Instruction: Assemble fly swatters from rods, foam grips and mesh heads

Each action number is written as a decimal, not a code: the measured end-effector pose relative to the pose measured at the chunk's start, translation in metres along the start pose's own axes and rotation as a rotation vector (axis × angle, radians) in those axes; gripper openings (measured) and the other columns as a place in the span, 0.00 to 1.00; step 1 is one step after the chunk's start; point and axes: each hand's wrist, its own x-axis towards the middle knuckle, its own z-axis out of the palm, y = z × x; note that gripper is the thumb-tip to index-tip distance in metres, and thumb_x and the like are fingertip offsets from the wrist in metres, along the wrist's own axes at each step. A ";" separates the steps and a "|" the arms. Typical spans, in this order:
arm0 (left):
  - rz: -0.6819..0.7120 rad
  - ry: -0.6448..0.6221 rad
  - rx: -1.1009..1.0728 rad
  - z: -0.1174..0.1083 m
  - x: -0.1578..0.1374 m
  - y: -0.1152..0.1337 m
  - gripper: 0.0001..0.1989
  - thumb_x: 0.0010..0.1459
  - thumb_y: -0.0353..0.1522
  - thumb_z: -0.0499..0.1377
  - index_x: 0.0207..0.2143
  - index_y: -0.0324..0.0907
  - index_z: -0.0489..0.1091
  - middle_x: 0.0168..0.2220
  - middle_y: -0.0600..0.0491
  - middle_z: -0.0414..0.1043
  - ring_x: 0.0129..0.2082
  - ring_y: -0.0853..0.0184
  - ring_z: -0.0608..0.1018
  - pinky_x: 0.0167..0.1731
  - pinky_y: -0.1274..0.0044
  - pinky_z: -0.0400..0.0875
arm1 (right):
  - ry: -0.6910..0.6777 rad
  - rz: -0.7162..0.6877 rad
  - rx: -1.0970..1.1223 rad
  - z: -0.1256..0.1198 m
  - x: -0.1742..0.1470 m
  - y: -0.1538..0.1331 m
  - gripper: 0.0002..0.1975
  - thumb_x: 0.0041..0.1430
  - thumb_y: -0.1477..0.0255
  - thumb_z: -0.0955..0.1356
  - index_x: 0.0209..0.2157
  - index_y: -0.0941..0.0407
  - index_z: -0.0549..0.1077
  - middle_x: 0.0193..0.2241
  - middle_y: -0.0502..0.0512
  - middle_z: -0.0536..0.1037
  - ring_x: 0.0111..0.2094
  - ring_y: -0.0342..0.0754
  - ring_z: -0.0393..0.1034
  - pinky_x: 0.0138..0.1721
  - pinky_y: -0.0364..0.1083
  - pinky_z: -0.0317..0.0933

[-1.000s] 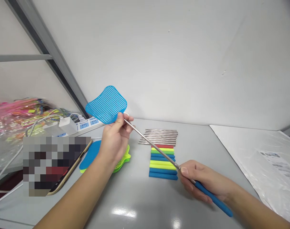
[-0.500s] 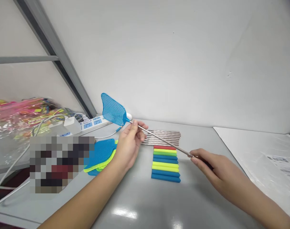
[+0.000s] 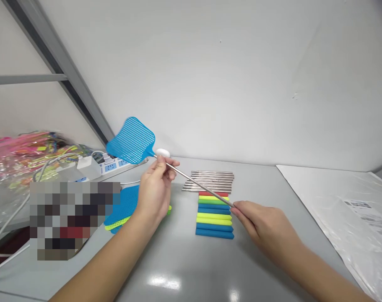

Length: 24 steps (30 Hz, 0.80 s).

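A blue fly swatter (image 3: 132, 140) with a thin metal rod is held slanting above the table. My left hand (image 3: 156, 184) pinches the rod just below the blue mesh head. The rod's lower end is in the closed fingers of my right hand (image 3: 260, 220), which hide its tip. Beneath the rod lies a row of red, yellow, green and blue handle tubes (image 3: 214, 217). Several bare metal rods (image 3: 212, 180) lie side by side behind them. More blue and yellow-green swatter heads (image 3: 124, 203) are stacked on the left, partly covered by my left forearm.
A white power strip (image 3: 115, 167) with plugs and cables runs along the back left, near a white rounded object (image 3: 163, 153). Plastic bags of colourful items (image 3: 30, 159) sit far left. A white plastic package (image 3: 332, 205) lies on the right. A patch at lower left is pixelated.
The swatter and both hands have moved left in the view. Its mesh head has turned to face the camera more broadly. My right hand now covers the rod's end joint.
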 end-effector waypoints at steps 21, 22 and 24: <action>0.304 -0.080 0.207 0.054 -0.029 -0.028 0.24 0.66 0.48 0.46 0.31 0.42 0.71 0.26 0.52 0.72 0.28 0.68 0.73 0.30 0.76 0.67 | 0.122 0.009 0.251 0.006 0.007 0.006 0.13 0.70 0.64 0.57 0.41 0.53 0.70 0.29 0.51 0.76 0.26 0.45 0.68 0.27 0.43 0.57; 0.304 -0.116 0.222 0.063 -0.036 -0.034 0.24 0.67 0.48 0.45 0.30 0.42 0.70 0.26 0.53 0.71 0.28 0.68 0.73 0.32 0.75 0.67 | 0.130 0.025 0.266 0.005 0.008 0.007 0.13 0.69 0.62 0.58 0.39 0.53 0.70 0.27 0.51 0.75 0.25 0.45 0.67 0.27 0.43 0.56; 0.297 -0.198 0.227 0.081 -0.047 -0.043 0.25 0.67 0.49 0.43 0.29 0.43 0.69 0.27 0.53 0.71 0.27 0.68 0.71 0.32 0.74 0.67 | 0.148 0.053 0.276 0.003 0.009 0.010 0.14 0.69 0.60 0.59 0.36 0.52 0.70 0.23 0.48 0.72 0.22 0.44 0.63 0.25 0.42 0.55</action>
